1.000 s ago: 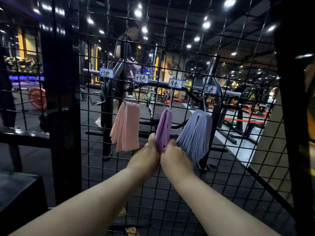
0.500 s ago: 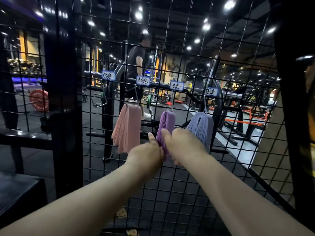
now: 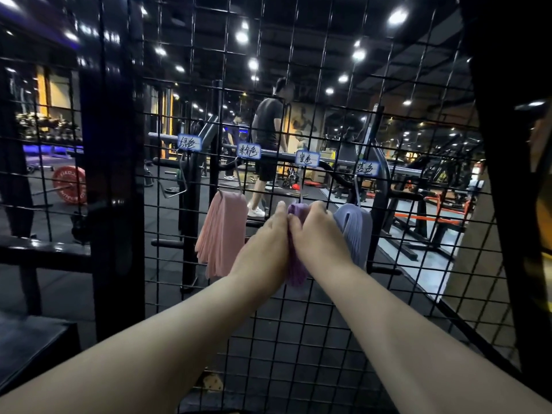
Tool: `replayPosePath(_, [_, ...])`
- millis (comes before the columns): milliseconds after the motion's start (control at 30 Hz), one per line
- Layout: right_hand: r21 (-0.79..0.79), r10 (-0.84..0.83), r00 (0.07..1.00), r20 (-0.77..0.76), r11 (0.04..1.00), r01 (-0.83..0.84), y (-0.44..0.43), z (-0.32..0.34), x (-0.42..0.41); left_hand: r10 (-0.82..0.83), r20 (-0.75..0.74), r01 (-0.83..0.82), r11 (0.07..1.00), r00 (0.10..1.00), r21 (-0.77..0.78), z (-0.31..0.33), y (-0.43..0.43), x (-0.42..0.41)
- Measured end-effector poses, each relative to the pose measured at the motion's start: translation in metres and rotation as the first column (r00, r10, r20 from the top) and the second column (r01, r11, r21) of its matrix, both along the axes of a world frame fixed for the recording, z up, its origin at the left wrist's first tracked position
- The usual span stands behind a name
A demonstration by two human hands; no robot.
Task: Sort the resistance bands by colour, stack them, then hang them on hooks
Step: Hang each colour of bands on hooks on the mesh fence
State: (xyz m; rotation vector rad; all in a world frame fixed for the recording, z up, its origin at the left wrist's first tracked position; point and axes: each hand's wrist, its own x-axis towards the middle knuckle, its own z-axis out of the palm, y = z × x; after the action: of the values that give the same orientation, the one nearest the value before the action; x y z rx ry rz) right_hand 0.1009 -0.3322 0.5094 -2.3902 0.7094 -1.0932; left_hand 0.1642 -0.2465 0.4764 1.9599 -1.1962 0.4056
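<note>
A black wire grid [image 3: 328,324] carries hooks under small blue labels. A stack of pink bands [image 3: 221,234] hangs from the second hook. A stack of blue bands [image 3: 357,231] hangs from the fourth hook. Between them a stack of purple bands [image 3: 297,210] hangs below the third hook [image 3: 301,192]. My left hand [image 3: 265,243] and my right hand [image 3: 319,237] grip the purple stack from either side, near its top. The lower end of the purple stack shows beneath my wrists. The leftmost hook [image 3: 179,186], under the first label, holds nothing.
A thick black post [image 3: 110,204] stands left of the grid, a dark post at the far right. A black box top [image 3: 30,348] sits at lower left. Beyond the mesh are gym machines, a red weight plate [image 3: 70,185] and a person [image 3: 268,144] standing.
Both hands have slid up the purple stack from its lower end to near its top. The person behind the grid has walked to the right.
</note>
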Motion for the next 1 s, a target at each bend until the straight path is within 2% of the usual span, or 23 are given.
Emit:
replayPosePath(67, [-0.015,0.007,1.000,0.012,1.000,-0.007,0.000,0.000,0.000,-0.041,-0.117,0.031,0.996,0.992,-0.089,0.006,-0.005,0.003])
replayPosePath(200, [-0.024,0.011,1.000,0.003,1.000,-0.011,0.000,-0.002,-0.001,-0.159,-0.157,0.130,0.975,0.975,-0.179,0.010,-0.010,0.007])
replayPosePath(300, [0.053,0.073,0.997,-0.017,0.996,-0.072,0.000,-0.008,0.000,-0.185,-0.244,0.132,0.967,0.952,-0.216,0.005,-0.012,0.011])
replayPosePath(400, [0.092,0.107,0.993,-0.046,0.990,-0.103,0.001,-0.014,0.000,-0.247,-0.255,0.192,0.956,0.935,-0.220,-0.002,-0.013,0.017])
replayPosePath(533, [0.133,0.135,0.983,-0.121,0.984,-0.119,0.002,-0.026,-0.001,-0.243,-0.255,0.184,0.954,0.936,-0.235,-0.011,-0.010,0.023])
replayPosePath(767, [0.172,0.164,0.986,-0.039,0.973,-0.155,0.005,-0.042,-0.003,-0.238,-0.207,0.209,0.965,0.949,-0.156,-0.029,-0.010,0.025])
replayPosePath(1000, [0.247,0.137,0.980,-0.144,0.964,-0.099,0.003,-0.058,0.000,-0.156,-0.211,0.149,0.988,0.965,-0.047,-0.045,-0.014,0.028])
